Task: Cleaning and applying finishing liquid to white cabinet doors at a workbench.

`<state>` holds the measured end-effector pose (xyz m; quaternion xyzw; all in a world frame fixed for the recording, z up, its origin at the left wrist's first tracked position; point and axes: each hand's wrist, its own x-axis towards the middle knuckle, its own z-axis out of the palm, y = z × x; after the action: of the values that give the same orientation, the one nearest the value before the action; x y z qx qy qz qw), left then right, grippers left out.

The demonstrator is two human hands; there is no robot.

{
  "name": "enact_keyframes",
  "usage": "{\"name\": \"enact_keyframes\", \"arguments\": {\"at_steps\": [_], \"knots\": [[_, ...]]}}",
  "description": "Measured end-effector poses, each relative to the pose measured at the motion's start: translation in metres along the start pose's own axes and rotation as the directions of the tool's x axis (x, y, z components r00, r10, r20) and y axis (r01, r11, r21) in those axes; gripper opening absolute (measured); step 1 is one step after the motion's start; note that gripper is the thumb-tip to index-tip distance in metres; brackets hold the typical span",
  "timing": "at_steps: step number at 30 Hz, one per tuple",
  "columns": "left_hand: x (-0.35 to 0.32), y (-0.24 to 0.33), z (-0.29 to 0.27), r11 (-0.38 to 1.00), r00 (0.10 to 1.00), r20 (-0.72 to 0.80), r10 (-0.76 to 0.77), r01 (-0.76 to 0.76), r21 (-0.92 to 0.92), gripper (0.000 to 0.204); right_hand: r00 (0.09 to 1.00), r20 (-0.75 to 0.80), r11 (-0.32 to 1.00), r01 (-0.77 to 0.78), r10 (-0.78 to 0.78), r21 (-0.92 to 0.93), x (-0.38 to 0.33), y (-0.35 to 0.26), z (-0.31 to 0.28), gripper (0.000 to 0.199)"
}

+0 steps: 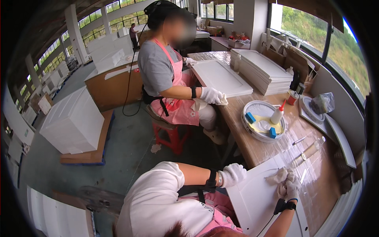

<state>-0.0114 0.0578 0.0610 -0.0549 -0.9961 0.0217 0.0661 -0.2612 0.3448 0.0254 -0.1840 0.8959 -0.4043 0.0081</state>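
A white cabinet door panel [254, 197] with a recessed middle lies in front of me on the wrapped table. My left hand [233, 175], in a white knit glove, grips the panel's upper left edge with its fingers curled. Over the panel's right side, my right hand [293, 187], gloved too, is closed on a crumpled pale cloth [279, 177] pressed against the surface. Beyond the panel's far edge lie a clear caulk tube [310, 151] and a slim pen-like tool [299, 140].
A round white tub lid [248, 108] carries a red-tipped bottle [277, 114] and blue blocks [250, 117]. Across the table, a co-worker [158, 71] wipes another white panel [221, 77]. Stacked panels [262, 65] stand behind it. A red stool [173, 136] is under the co-worker.
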Motion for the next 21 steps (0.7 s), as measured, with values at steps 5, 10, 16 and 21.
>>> {"name": "enact_keyframes", "arguments": {"at_steps": [5,10,16,21], "knots": [[0.000,0.004,-0.001,0.999,0.997,0.066,-0.044,0.045,-0.020,0.017,1.000,-0.006,0.999,-0.014,0.014,0.048,-0.007,0.015,-0.002,0.030],[-0.002,0.004,0.022,0.999,0.978,-0.199,0.054,-0.054,0.002,0.009,0.998,0.049,0.998,-0.049,0.047,0.044,-0.016,0.012,-0.007,0.036],[-0.033,-0.038,-0.048,0.912,0.832,0.470,0.293,-0.096,-0.398,0.044,0.998,0.057,0.997,0.009,-0.004,-0.072,0.005,-0.010,-0.006,0.040],[-0.003,-0.062,-0.039,0.776,0.951,0.163,-0.264,0.310,-0.549,0.029,0.972,0.044,0.971,-0.230,0.233,-0.062,0.000,-0.004,-0.011,0.043]]}}
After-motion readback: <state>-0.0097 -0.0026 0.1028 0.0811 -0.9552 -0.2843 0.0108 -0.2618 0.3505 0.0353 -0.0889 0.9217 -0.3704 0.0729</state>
